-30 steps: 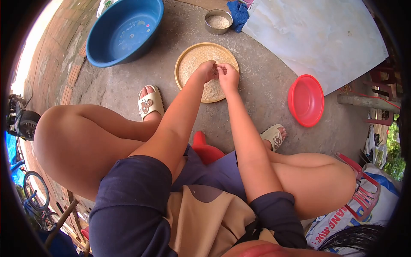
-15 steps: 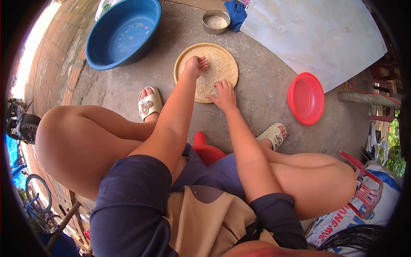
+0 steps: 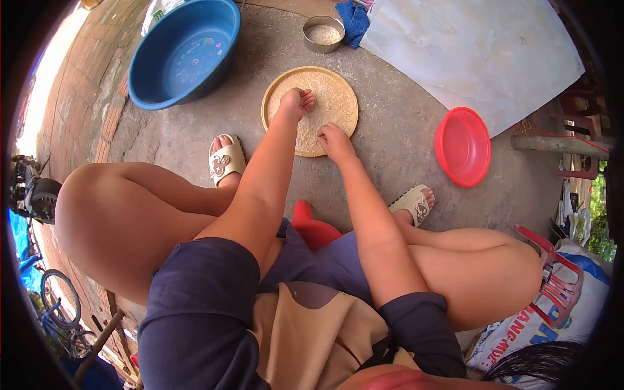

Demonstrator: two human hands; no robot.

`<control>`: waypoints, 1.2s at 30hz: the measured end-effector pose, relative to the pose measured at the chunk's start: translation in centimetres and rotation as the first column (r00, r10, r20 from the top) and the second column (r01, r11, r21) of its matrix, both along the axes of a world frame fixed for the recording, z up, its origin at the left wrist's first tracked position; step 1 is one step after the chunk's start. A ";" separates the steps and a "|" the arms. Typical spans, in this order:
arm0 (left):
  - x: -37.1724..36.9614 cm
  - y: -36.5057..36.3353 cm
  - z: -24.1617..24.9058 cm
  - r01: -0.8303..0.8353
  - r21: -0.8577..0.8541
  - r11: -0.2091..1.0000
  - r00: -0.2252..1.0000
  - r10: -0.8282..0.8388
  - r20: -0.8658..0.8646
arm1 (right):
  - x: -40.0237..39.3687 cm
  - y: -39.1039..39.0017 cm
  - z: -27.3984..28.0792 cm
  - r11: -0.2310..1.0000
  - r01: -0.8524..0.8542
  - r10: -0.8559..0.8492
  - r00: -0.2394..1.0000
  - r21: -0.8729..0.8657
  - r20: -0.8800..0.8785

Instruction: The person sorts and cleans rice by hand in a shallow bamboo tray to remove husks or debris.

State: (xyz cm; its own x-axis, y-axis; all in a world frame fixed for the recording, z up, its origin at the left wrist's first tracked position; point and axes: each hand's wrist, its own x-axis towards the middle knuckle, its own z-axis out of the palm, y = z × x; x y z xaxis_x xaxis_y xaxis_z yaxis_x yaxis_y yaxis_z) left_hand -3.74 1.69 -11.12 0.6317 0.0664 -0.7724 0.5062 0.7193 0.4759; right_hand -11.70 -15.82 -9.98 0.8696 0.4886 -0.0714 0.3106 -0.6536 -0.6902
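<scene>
A round, shallow tan tray (image 3: pixel 266 104) lies on the floor in front of me, with pale grains that look like rice (image 3: pixel 333 97) spread over it. My left hand (image 3: pixel 298 103) is above the tray's middle, turned sideways, its fingers curled loosely inward; whatever lies in the palm is hidden. Over the near right rim, my right hand (image 3: pixel 334 139) has thumb and fingertips pinched together above the grains. Anything between those fingertips is too small to make out.
A large blue basin (image 3: pixel 140 78) stands at the far left. Beyond the tray is a metal bowl (image 3: pixel 318 44) of pale grains, beside a blue cloth (image 3: pixel 353 23). On the right are a red basin (image 3: pixel 444 153) and a big pale sheet (image 3: pixel 474 58). Loose grains dot the concrete floor.
My right hand's fingers, spread on the grains before, have drawn together into a pinch and lifted slightly. My left hand stays in place, its fingers a little more curled.
</scene>
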 end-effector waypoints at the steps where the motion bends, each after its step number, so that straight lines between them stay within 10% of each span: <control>1: -0.1 -0.1 -0.1 -0.001 0.000 1.000 1.000 0.001 0.001 | 0.0 0.2 -0.2 1.000 0.013 -0.013 1.000 0.018 -0.003; 7: -0.7 -1.7 -0.7 0.041 0.024 0.999 0.999 -0.041 -0.017 | 0.9 1.3 0.3 0.915 0.364 -0.375 0.926 0.174 0.033; 15: 0.3 -3.0 -2.5 0.248 -0.310 0.918 0.959 -0.186 0.215 | 2.0 4.0 4.0 0.900 0.298 -0.385 0.885 0.319 0.261; 20: -0.3 -1.5 0.0 -0.256 -0.281 0.925 0.965 0.262 -0.015 | -1.2 1.5 2.4 0.991 0.122 -0.096 0.939 -0.059 0.330; 27: -0.6 0.0 0.3 -0.340 -0.252 0.906 0.939 0.343 -0.031 | -0.1 1.6 -0.8 0.987 0.124 -0.104 0.979 -0.107 0.176; 32: -0.8 -0.6 -0.5 -0.277 -0.185 0.943 0.961 0.270 -0.060 | 1.1 2.8 -0.1 0.831 0.479 -0.537 0.823 0.283 0.185; 36: -0.7 -2.4 -3.2 -0.078 -0.354 0.932 0.994 0.101 0.047 | 3.1 4.4 3.2 0.850 0.395 -0.450 0.888 0.349 0.090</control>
State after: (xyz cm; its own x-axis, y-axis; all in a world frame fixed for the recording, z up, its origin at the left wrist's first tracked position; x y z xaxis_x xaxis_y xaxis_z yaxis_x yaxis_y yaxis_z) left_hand -4.49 -0.69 -14.30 0.6842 -0.1434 -0.7151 0.4093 0.8870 0.2138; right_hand -8.57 -11.44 -6.74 0.9823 0.0431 0.1825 0.1790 -0.5058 -0.8439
